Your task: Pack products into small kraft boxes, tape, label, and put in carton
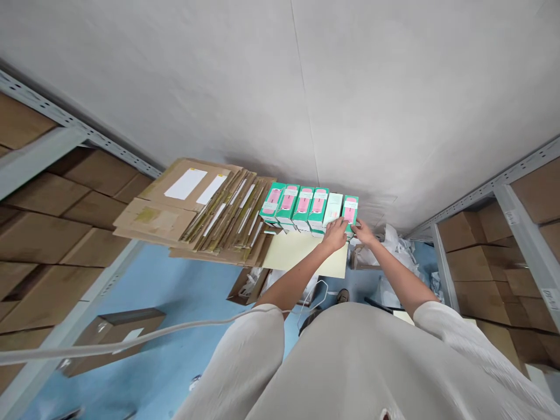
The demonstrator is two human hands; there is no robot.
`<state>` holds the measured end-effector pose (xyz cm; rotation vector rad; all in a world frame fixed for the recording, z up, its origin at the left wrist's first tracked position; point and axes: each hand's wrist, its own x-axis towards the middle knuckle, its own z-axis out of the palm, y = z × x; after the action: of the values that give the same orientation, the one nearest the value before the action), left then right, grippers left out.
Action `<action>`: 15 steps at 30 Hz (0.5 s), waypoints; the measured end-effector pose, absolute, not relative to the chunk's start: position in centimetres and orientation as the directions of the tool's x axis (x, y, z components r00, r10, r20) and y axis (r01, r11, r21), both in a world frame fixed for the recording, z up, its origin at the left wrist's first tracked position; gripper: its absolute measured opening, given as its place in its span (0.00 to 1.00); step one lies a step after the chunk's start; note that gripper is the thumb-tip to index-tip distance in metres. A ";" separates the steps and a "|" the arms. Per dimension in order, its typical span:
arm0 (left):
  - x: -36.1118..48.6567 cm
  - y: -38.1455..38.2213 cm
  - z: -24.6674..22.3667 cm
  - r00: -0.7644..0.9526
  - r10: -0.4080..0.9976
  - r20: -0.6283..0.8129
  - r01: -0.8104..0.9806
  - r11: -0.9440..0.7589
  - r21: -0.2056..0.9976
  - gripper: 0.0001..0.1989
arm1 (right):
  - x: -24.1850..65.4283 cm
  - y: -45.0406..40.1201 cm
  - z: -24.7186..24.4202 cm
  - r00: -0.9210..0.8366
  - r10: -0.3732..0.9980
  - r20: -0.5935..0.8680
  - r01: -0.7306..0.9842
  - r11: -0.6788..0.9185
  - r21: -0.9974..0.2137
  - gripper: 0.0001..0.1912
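A row of small green boxes with pink fronts (305, 202) stands along the back of a pale yellow table (301, 251), against the wall. Second from the right in the row is a paler, mostly white box (333, 207). My left hand (335, 235) lies in front of the pale box, its fingertips at the left edge of the rightmost green box (350, 205). From the other side, my right hand (364, 232) has its fingers at that box's lower right edge. Both hands appear to hold this end box between them; part of their grip is hidden.
Flattened cardboard cartons (184, 192) are stacked at the table's left. Shelves of brown boxes stand at left (52, 233) and right (481, 262). A white cable (144, 338) crosses on the left. Clear plastic bags (394, 251) and a carton (114, 338) lie on the blue floor.
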<state>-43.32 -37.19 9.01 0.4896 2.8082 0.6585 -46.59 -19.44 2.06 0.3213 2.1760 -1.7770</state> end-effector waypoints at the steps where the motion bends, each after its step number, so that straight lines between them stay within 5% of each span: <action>1: -43.4 -37.2 9.1 -0.919 0.369 -0.136 0.270 0.844 0.464 0.31 | -46.5 -19.5 2.3 -0.912 -0.008 -0.409 0.402 0.178 -0.898 0.33; 10: -43.8 -36.9 9.9 -0.900 0.392 -0.189 0.235 0.803 0.547 0.38 | -46.8 -19.4 2.7 -0.870 0.121 -0.478 0.489 0.090 -0.868 0.38; 15: -44.1 -36.6 9.9 -0.912 0.367 -0.182 0.202 0.788 0.581 0.38 | -47.5 -19.1 2.3 -0.909 0.129 -0.396 0.415 0.192 -0.889 0.29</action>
<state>-44.09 -36.60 9.95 0.4389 2.6937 0.8284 -47.48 -19.06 2.32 0.5220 2.2334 -1.7862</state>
